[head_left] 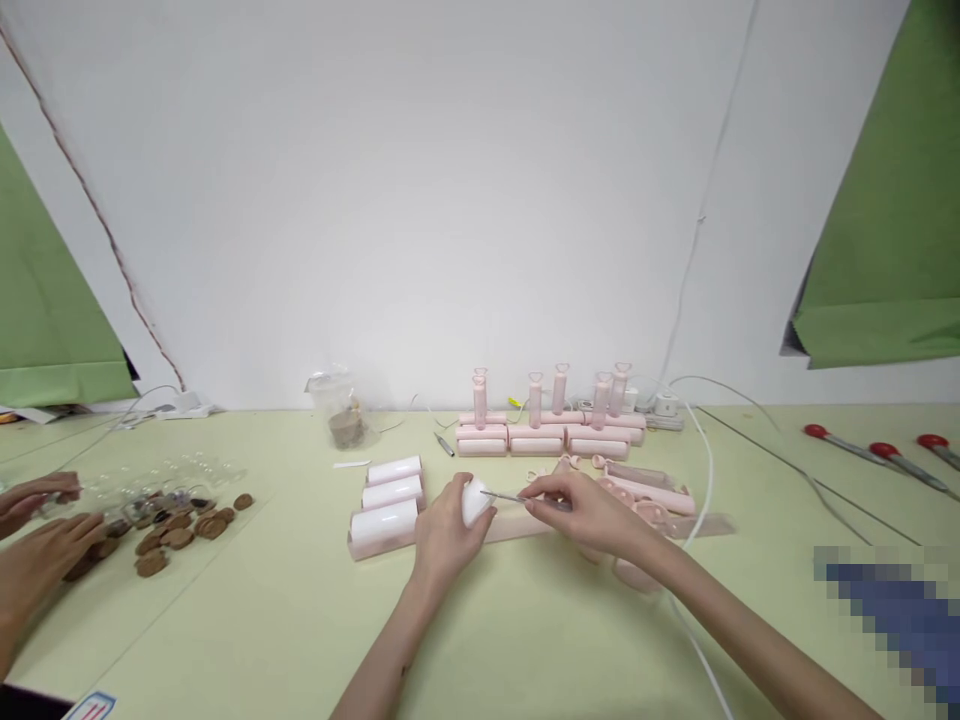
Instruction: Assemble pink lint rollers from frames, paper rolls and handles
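My left hand (448,530) is wrapped round a white roll (474,503), with one end facing right. Between the fingertips of my right hand (574,503) is a thin metal tool (504,496), its tip touching or very near the end of the roll. Left of my left hand, several white rolls lie side by side, the nearest (384,522) in a clear pinkish sleeve. A long translucent pink piece (517,527) lies under and between my hands. Pink parts (656,497) lie behind and beside my right forearm.
Pink cylinders (536,440) and upright pink tubes (535,402) stand near the wall. Another person's hands (56,545) are at far left beside brown discs (178,538). A plastic bag (345,420) stands behind. A white cable (705,490) crosses at right, near red-handled tools (885,452).
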### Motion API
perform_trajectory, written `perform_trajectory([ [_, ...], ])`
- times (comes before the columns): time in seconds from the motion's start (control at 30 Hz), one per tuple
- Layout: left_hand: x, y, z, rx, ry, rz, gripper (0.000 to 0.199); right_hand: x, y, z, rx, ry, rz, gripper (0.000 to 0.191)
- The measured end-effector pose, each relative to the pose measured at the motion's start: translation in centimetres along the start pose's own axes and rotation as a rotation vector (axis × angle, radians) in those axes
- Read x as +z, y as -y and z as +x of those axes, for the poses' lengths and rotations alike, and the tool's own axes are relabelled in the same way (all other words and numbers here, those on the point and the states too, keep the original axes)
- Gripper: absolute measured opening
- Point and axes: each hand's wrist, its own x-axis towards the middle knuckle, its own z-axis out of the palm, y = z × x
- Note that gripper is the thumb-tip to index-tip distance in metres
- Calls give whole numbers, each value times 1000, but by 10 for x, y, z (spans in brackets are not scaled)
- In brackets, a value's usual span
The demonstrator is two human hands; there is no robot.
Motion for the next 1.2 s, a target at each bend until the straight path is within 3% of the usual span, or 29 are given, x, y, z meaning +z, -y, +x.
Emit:
perform_trajectory([
  [0.37,-4,-4,-2,-16,18,65,35,-8,11,-6,21,-36,-59,27],
  [0.57,3,-1,-3,82,90,141,37,-7,7,-9,60,-7,-201,22],
  [0.8,-2,1,2,23,89,133,35,-23,-7,4,145,-141,-69,17],
  [0.9,-6,-1,5,-24,38,26,36,-32,-3,13,75,-220,54,30],
  [1.07,-3,-14,14,38,-30,-350,34,-35,9,22,-30,-377,614,30],
  [1.2,3,-28,23,185,0,-602,34,-28,11,24,-91,-340,602,22],
])
